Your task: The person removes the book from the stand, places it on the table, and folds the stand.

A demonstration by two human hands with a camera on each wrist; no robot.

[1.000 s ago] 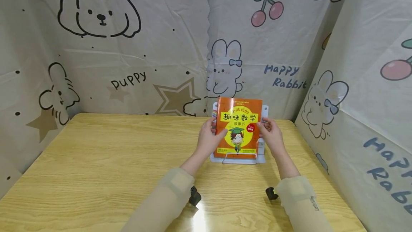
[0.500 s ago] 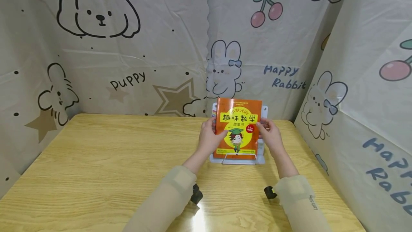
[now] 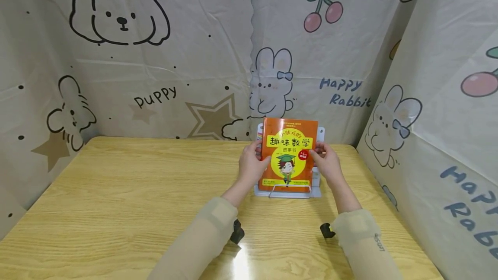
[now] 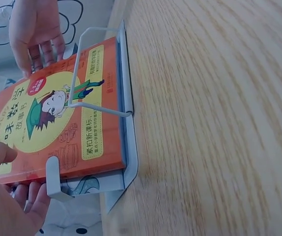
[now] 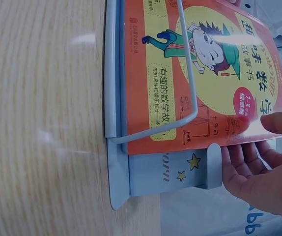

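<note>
An orange storybook (image 3: 286, 172) with a cartoon child in a green cap stands leaning back on a pale blue metal bookstand (image 3: 316, 180). My left hand (image 3: 250, 165) grips its left edge, thumb at the front cover and fingers behind. On the opposite edge my right hand (image 3: 328, 163) holds it the same way, thumb tip at the cover by the red circle. A wire loop (image 5: 192, 98) of the stand crosses the lower cover in the right wrist view. Small side tabs (image 4: 53, 174) of the stand sit close to the book's edges.
The stand rests on a wood-grain table (image 3: 136, 206) toward its back right. Behind and to the right hang cloth walls (image 3: 218, 55) printed with cartoon animals. Black wrist devices (image 3: 236, 231) show below both sleeves.
My left thumb has drawn back slightly toward the book's left edge. The book and stand stay in place, and my right hand has hardly moved.
</note>
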